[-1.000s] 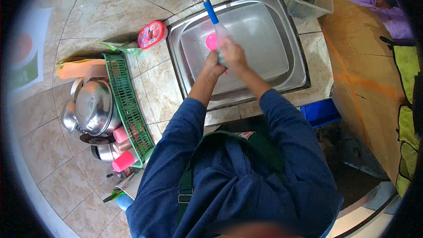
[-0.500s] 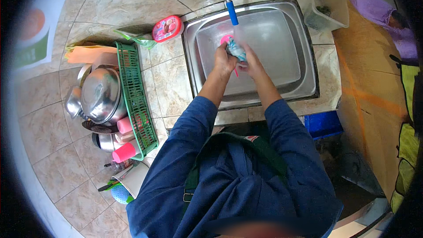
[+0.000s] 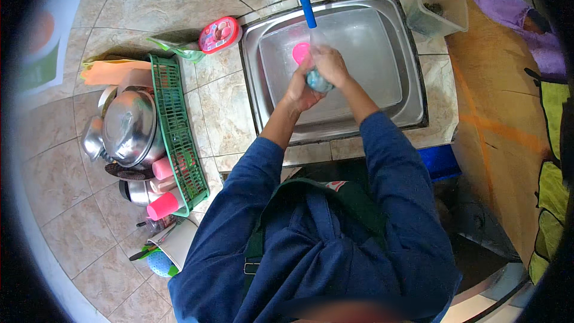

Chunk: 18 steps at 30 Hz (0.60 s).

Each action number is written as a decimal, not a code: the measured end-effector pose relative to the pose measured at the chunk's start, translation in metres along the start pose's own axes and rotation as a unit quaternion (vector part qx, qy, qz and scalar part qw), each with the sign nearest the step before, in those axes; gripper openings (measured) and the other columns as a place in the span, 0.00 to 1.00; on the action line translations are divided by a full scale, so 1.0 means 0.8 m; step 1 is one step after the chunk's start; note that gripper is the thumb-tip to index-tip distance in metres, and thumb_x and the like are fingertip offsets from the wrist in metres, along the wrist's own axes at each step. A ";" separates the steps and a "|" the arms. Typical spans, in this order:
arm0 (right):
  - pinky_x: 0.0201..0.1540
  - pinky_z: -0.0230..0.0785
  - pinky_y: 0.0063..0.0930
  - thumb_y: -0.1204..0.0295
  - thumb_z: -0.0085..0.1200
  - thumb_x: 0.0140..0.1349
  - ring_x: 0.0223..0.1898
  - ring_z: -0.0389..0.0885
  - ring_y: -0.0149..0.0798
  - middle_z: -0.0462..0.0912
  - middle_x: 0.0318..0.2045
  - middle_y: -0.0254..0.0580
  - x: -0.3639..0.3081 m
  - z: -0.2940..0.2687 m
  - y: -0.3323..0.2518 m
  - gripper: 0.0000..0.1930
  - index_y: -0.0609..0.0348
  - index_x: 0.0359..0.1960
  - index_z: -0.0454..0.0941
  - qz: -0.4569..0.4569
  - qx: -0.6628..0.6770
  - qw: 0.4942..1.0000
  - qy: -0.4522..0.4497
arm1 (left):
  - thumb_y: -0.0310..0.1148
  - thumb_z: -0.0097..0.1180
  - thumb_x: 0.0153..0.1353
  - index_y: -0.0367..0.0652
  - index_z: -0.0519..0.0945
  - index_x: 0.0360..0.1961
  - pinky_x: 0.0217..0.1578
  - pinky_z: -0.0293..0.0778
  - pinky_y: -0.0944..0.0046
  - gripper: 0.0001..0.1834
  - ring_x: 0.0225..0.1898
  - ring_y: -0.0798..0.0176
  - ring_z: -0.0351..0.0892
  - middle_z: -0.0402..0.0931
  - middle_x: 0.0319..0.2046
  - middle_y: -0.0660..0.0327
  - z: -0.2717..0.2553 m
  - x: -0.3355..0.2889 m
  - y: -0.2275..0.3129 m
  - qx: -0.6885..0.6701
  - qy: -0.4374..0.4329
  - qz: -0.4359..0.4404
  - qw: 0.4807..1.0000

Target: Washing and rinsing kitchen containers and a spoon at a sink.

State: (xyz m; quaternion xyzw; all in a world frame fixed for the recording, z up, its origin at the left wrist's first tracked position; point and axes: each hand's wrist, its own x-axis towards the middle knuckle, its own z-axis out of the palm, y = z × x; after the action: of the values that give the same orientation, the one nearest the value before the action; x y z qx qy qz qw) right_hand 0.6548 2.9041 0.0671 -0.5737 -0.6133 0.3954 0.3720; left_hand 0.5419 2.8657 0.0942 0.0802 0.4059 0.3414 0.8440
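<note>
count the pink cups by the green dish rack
2 in view: a paler pink cup at the left side of the green dish rack, and a bright pink cup just below it in the picture. More may be hidden among the metal cookware.

Soft, fairly even light fills the scene, laying pale glare across the steel sink point(image 3: 417, 107) and bright reflections on the metal pot point(image 3: 127, 125). Deep shadow gathers under the tiled surface point(image 3: 439, 98), toward the lower right. Slight motion blur softens the right grip point(image 3: 330, 67). Fisheye distortion bends the tile lines, black vignetting swallows the corners, the poster point(image 3: 51, 39) looks washed out, and a dark smear blurs the bottom centre.
</note>
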 end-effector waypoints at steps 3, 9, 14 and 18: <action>0.39 0.69 0.38 0.59 0.47 0.55 0.37 0.79 0.42 0.79 0.30 0.49 0.028 -0.003 0.027 0.14 0.57 0.32 0.77 0.019 0.149 0.967 -0.205 | 0.44 0.52 0.58 0.45 0.72 0.46 0.38 0.70 0.64 0.19 0.38 0.64 0.75 0.76 0.38 0.61 0.008 -0.010 0.016 0.199 -0.014 -0.038 0.979; 0.45 0.70 0.31 0.55 0.46 0.59 0.33 0.77 0.34 0.77 0.28 0.37 -0.025 -0.026 -0.023 0.21 0.61 0.44 0.74 0.225 0.674 0.658 -0.250 | 0.32 0.57 0.55 0.41 0.70 0.46 0.39 0.70 0.63 0.18 0.40 0.60 0.75 0.75 0.41 0.58 0.033 -0.037 0.012 0.023 -0.047 0.006 0.999; 0.26 0.62 0.14 0.61 0.50 0.61 0.21 0.64 0.20 0.64 0.17 0.24 0.008 -0.037 -0.026 0.20 0.63 0.48 0.69 0.155 0.550 0.743 -0.347 | 0.36 0.52 0.61 0.40 0.67 0.42 0.18 0.58 0.86 0.14 0.21 0.80 0.61 0.64 0.26 0.66 0.002 -0.024 0.004 -0.116 -0.155 -0.049 0.980; 0.21 0.50 0.14 0.61 0.49 0.61 0.19 0.59 0.19 0.61 0.16 0.22 0.035 -0.015 -0.007 0.16 0.61 0.41 0.72 0.159 0.520 0.764 -0.347 | 0.39 0.51 0.61 0.47 0.68 0.30 0.12 0.48 0.82 0.09 0.15 0.84 0.54 0.56 0.16 0.75 0.007 -0.010 0.026 0.040 -0.117 -0.096 0.988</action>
State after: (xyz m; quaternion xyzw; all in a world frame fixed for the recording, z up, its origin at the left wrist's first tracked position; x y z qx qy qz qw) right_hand 0.6614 2.9327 0.0770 -0.2050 -0.3011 0.8792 0.3071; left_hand 0.5323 2.8773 0.1116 0.1140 0.3238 0.2310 0.9104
